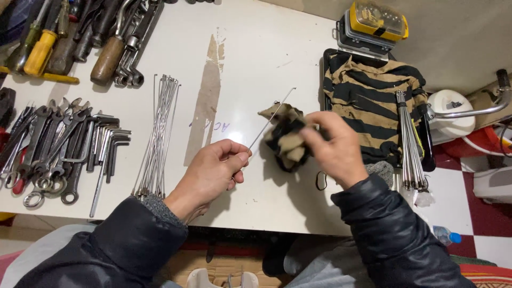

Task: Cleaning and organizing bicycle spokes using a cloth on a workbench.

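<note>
Head view shows the left hand (210,173) pinching the near end of a thin metal spoke (271,117), while the right hand (333,149) is closed on a striped rag (285,140) wrapped about its middle, both above the white surface (256,58). Light, springy and likely slick, the spoke seems best held at its ends. Bare room lies ahead; a spoke bundle (157,136) sits left, and a tray (429,154) lies close by on the right.

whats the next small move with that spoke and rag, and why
Probably slide the rag farther along the spoke toward its far end. The left hand pinches the near end of the thin metal spoke, the right hand grips the rag around its middle, and the far stretch sticks out bare beyond the cloth.
</note>
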